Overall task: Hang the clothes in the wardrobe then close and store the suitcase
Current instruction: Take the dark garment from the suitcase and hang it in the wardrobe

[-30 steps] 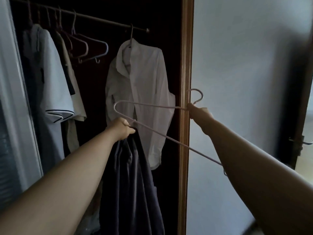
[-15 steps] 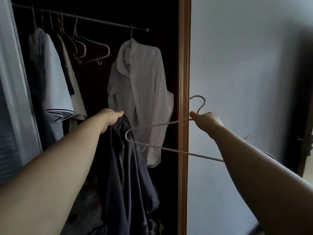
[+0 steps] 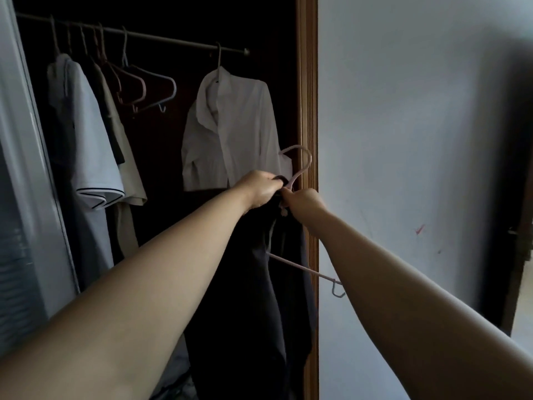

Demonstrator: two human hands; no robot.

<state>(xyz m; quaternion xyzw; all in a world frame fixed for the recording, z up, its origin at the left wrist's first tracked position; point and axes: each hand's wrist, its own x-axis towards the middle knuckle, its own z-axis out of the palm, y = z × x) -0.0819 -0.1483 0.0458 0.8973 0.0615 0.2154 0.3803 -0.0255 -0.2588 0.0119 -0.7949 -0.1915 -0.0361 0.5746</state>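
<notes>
In front of the open wardrobe hangs a dark garment [image 3: 253, 284], gripped at its top by my left hand [image 3: 259, 189]. My right hand [image 3: 302, 202] sits right beside it, pinching the neck of a pink hanger [image 3: 300, 166]. The hanger's hook points up; one arm runs down inside the garment and its end pokes out at the lower right. A white shirt [image 3: 230, 140] hangs on the wardrobe rail [image 3: 173, 41] behind my hands. The suitcase is not in view.
Several empty hangers [image 3: 144, 85] and a few light shirts [image 3: 86, 134] hang at the rail's left end. The wooden wardrobe frame [image 3: 308, 82] stands just right of my hands, then a white wall [image 3: 403, 140]. A pale sliding door [image 3: 20, 168] borders the left.
My hands have come together. The hanger has swung from lying crosswise to hook-up, and one of its arms now sits inside the dark garment, which has shifted right.
</notes>
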